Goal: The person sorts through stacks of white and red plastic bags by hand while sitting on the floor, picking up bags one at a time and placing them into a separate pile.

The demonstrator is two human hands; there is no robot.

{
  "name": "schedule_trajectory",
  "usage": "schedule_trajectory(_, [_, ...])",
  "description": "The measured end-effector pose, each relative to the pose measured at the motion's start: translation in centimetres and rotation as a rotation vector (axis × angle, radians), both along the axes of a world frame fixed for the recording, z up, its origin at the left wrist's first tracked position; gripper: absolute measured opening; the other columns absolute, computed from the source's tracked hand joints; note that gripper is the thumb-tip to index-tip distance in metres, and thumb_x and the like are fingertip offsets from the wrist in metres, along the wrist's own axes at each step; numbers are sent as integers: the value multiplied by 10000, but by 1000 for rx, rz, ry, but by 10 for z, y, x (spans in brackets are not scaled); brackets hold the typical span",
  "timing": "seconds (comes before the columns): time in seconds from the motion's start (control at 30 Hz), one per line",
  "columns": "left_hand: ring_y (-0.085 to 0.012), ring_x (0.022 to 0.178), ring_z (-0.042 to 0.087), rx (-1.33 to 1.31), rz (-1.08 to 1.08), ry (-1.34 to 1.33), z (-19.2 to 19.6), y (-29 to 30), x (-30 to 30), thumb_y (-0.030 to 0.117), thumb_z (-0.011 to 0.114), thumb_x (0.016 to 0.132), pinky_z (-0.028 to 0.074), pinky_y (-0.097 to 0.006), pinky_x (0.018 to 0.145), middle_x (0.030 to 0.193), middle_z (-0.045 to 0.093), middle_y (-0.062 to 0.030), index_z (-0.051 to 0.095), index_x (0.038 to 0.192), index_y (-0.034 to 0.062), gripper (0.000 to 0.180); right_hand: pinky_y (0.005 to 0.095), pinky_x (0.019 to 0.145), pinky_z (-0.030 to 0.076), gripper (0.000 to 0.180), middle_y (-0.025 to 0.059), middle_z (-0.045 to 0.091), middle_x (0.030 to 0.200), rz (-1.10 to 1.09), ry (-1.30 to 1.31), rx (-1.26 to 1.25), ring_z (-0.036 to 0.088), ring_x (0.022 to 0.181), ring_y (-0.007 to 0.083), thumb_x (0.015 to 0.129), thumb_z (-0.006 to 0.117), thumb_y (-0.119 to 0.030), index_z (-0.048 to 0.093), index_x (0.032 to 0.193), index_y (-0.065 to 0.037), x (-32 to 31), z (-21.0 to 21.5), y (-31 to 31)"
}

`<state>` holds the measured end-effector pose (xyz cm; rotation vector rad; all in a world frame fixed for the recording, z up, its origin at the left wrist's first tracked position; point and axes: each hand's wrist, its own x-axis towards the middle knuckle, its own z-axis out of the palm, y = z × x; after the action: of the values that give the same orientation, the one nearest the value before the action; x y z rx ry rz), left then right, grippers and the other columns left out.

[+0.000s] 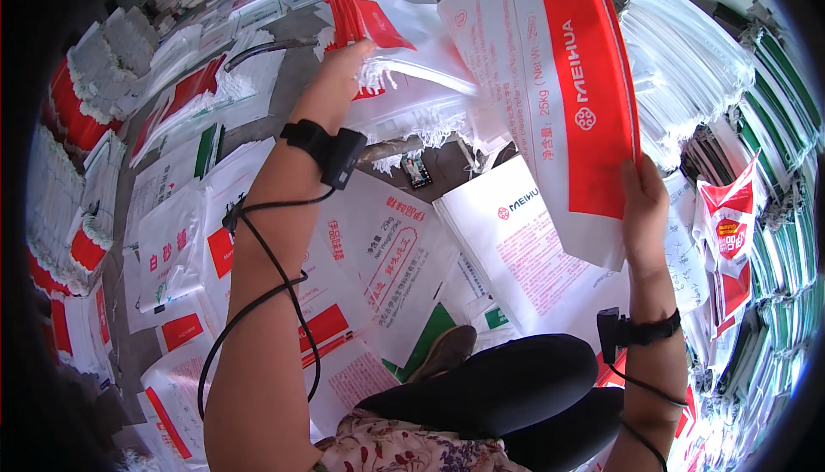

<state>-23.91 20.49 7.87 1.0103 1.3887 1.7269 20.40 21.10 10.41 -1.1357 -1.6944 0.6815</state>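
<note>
My right hand (pixel 644 201) is closed on the edge of a large white woven sack (pixel 516 85) with a broad red band, raised and tilted at the upper right. Far off, at the end of my stretched arm, my left hand (pixel 348 58) is closed at the corner of folded red-and-white sacks (pixel 369 25), whose frayed white ends stick out beside it. Its fingertips are partly hidden. Below the raised sack lies a flat white sack (pixel 524 248) with red print. Other printed sacks (pixel 387 257) overlap on the floor before my knees.
Tall stacks of white and green sacks (pixel 773 154) stand on the right. Red-and-white bundles (pixel 77 115) pile up on the left. A small dark picture-like card (pixel 417 169) lies on the floor. Cables hang from black wrist straps (pixel 331 152) on my arms.
</note>
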Motion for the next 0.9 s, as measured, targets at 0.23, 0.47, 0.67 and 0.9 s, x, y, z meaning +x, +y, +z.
schedule_trajectory(0.23, [-189, 853, 685, 214, -2, -451, -15, -82, 142, 134, 707, 849, 568, -349, 784, 976, 669, -70, 624, 1145, -34, 350, 302, 713, 494, 208, 125, 658, 846, -79, -136, 143, 585, 765, 119, 1034, 516, -138, 616, 1091, 35, -5, 53, -33])
schedule_trajectory(0.47, [-196, 1285, 493, -168, -136, -591, -104, -152, 215, 221, 697, 937, 446, -491, 1021, 1422, 453, -62, 385, 1440, 177, 593, 420, 657, 536, 246, 249, 663, 847, 37, -458, 345, 682, 776, 417, 979, 581, -99, 600, 1216, -33, -21, 32, -57])
schedule_trajectory(0.67, [-205, 1199, 585, 76, 4, -669, -121, -101, 152, 234, 733, 916, 508, -381, 996, 1287, 594, -84, 473, 1379, 75, 555, 494, 623, 544, 249, 237, 668, 767, 197, -606, 400, 671, 681, 416, 960, 580, -122, 604, 1199, -54, -40, 2, -64])
schedule_trajectory(0.9, [-202, 1201, 593, 147, 11, -752, -130, -95, 148, 191, 733, 909, 521, -359, 995, 1298, 604, -73, 505, 1388, 76, 543, 550, 707, 543, 269, 274, 680, 872, 124, -801, 380, 677, 814, 461, 974, 481, -173, 602, 1209, -119, -47, 20, 15])
